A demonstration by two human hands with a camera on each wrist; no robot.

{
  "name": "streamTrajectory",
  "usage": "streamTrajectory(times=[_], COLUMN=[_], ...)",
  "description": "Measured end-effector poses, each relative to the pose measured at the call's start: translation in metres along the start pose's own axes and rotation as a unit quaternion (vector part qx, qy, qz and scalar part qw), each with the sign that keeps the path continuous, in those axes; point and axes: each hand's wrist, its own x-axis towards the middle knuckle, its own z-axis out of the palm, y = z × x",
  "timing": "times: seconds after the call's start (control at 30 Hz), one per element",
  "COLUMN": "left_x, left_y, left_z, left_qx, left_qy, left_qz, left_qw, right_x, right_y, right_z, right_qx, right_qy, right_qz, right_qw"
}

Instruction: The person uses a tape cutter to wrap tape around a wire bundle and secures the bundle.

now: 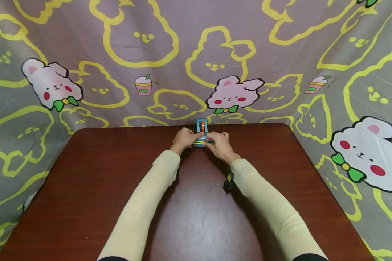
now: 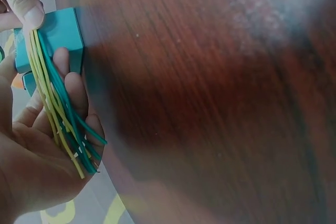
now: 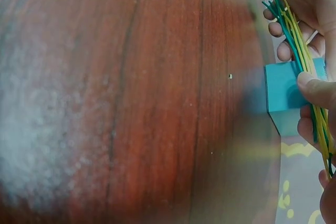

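Note:
A bundle of thin yellow and green wires [image 2: 46, 80] stretches between both hands, in front of a blue tape dispenser [image 1: 201, 120] with an orange wheel. My right hand [image 1: 220, 145] pinches the bundle, its thumb [image 3: 311, 85] lying over the wires. My left hand [image 1: 183, 139] holds the other part of the bundle, with curled fingers [image 2: 76, 92] behind the wires and the thumb reaching toward the dispenser. The loose wire ends fan out over the left palm. In the wrist views the dispenser's blue body [image 3: 283, 85] shows just beyond the wires, partly covered by the hands.
The dispenser stands at the far edge of a dark red-brown wooden table [image 1: 111, 181]. A patterned cloth [image 1: 170, 79] hangs right behind it and along both sides. A tiny pale speck [image 3: 230, 76] lies on the tabletop.

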Motion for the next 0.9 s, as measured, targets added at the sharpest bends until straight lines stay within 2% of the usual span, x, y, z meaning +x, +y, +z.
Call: streamTrajectory(times=[0.1, 0.3, 0.53, 0.73, 0.9], left_x=[-0.002, -0.005, -0.002, -0.002, -0.011], left_y=[0.000, -0.002, -0.004, -0.006, -0.013], left_z=[0.001, 0.007, 0.007, 0.003, -0.004], left_qx=[-0.008, -0.027, -0.038, -0.020, -0.007], left_qy=[0.001, -0.013, 0.000, -0.019, -0.049], left_qz=[0.002, 0.002, -0.004, 0.027, 0.069], left_qw=[1.0000, 0.9996, 0.9993, 0.9993, 0.9964], right_x=[-0.002, -0.012, -0.009, -0.005, -0.005], right_y=[0.002, 0.007, 0.005, 0.004, 0.001], right_z=[0.001, 0.008, 0.007, 0.000, -0.006], right_qx=[-0.001, -0.006, 0.009, 0.017, 0.014], right_qy=[0.002, -0.026, -0.036, -0.027, -0.024], right_qz=[-0.004, 0.007, 0.015, 0.005, -0.008], right_qw=[1.0000, 0.9996, 0.9992, 0.9995, 0.9996])
